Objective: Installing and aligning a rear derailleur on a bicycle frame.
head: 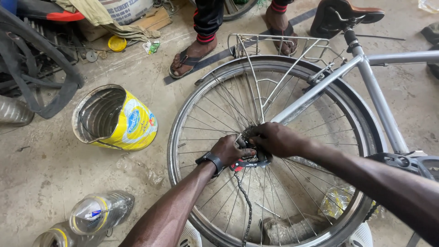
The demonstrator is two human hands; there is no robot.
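both hands (pixel 256 145) grip the greasy metal hub (pixel 252 159) amid thin steel spokes (pixel 215 114).

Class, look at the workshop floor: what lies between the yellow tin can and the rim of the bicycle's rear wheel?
In the head view, only bare, stained concrete floor lies between the yellow tin can and the rear wheel; no tool or part lies there.

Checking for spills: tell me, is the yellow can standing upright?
No, the yellow can lies on its side on the floor, its open mouth facing left, beside the rear wheel.
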